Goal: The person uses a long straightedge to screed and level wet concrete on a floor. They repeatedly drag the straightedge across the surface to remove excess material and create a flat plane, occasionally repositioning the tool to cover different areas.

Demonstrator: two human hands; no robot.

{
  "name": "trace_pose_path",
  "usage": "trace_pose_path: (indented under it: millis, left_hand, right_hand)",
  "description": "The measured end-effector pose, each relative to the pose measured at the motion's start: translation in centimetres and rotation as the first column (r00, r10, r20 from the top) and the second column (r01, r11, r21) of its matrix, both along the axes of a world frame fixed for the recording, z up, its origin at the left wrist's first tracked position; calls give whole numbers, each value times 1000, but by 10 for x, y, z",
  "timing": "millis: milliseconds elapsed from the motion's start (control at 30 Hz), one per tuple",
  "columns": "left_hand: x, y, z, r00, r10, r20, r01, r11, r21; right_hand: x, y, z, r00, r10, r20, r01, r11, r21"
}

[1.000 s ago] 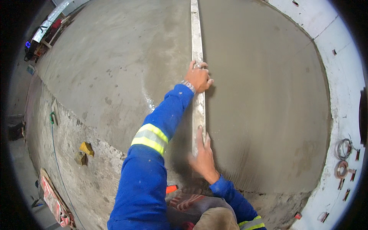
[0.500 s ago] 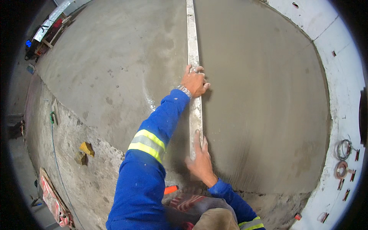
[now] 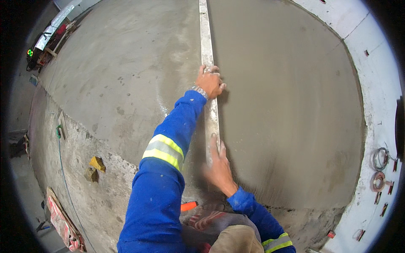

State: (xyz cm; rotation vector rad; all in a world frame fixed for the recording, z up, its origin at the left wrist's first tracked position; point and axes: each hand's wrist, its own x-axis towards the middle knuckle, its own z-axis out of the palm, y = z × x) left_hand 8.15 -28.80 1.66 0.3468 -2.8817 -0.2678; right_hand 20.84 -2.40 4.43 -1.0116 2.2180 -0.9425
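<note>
Where grey concrete (image 3: 278,105) is crossed by the bar (image 3: 206,42), its middle is clasped by the fingers of the left hand (image 3: 209,82), its near end grasped by the right hand (image 3: 220,170).

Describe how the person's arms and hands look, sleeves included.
The blue left sleeve and blue right sleeve each carry a reflective band, silver-grey between fluorescent yellow stripes. Left hand and right hand are gloveless; a metallic linked strap circles the left wrist.
</note>
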Motion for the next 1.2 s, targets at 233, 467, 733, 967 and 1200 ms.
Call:
trace_pose_path:
  millis: [233, 467, 733, 967, 1200]
  left_hand:
    - [1, 1, 2, 999, 16, 38, -16, 1000, -9]
    - [14, 9, 7, 999, 11, 46, -13, 999, 51]
    - [22, 13, 4, 1000, 6, 13, -7, 998, 56]
    - [22, 4, 5, 1000, 14, -19, -13, 999, 34]
    - [26, -6, 5, 1000, 21, -5, -21, 1000, 16]
  right_hand:
    - [-4, 0, 3, 1000, 15, 27, -16, 999, 29]
    - [7, 11, -2, 999, 9, -44, -11, 999, -39]
    - [16, 15, 3, 999, -6, -34, 6, 1000, -3]
    - [9, 1, 0, 1000, 4, -27, -5, 1000, -22]
    - [15, 3, -5, 999, 29, 15, -28, 997, -72]
